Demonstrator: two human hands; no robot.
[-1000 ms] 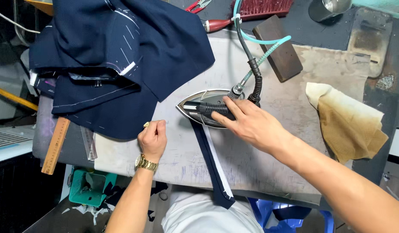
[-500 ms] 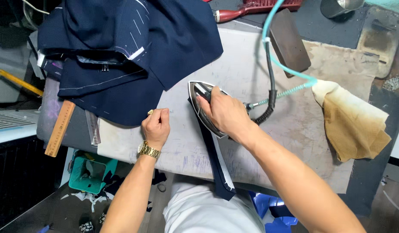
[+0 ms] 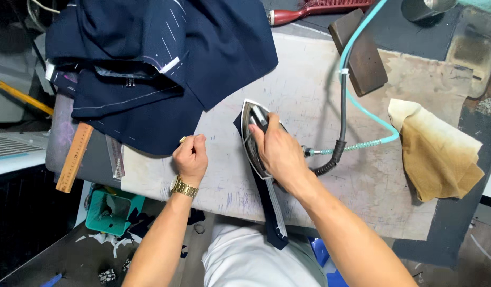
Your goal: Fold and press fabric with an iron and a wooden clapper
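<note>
My right hand (image 3: 277, 151) grips the handle of a steam iron (image 3: 252, 133) that rests lengthwise on a narrow navy fabric strip (image 3: 272, 218) with a white edge, laid across the pressing board (image 3: 309, 90). The strip's near end hangs over the board's front edge. My left hand (image 3: 191, 158), with a gold watch on the wrist, is closed into a fist on the board just left of the iron, pinching a small yellowish piece between its fingers. A pile of navy garment pieces (image 3: 155, 64) with white chalk lines lies beyond the left hand.
The iron's black cord and teal hose (image 3: 357, 101) loop to the right. A dark wooden block (image 3: 360, 53) and a red brush (image 3: 314, 10) lie at the back. A tan cloth (image 3: 437, 151) sits at right. A wooden ruler (image 3: 74, 157) lies at left, a green bin (image 3: 110, 210) below.
The iron has swung from lying sideways to pointing away from me and moved left onto the strip. My left hand stayed in place, still closed.
</note>
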